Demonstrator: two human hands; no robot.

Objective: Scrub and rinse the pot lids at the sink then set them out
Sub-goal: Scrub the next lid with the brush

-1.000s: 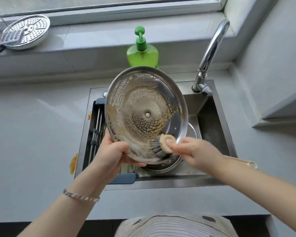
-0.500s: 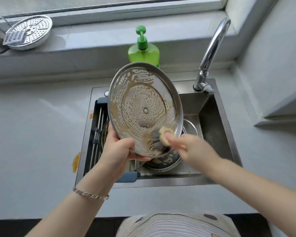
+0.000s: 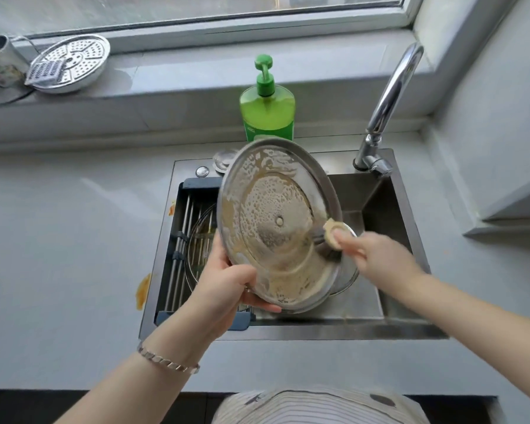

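Now left hand (image 3: 227, 289) grips soapy lid (image 3: 276, 224) over sink (image 3: 288, 330) — right hand (image 3: 377, 258), blurred, apparently holds brush (image 3: 328, 238) against it.

lid (image 3: 276, 221) silver, brown suds | soap btl (image 3: 267, 113) green | shirt (image 3: 318, 407) striped
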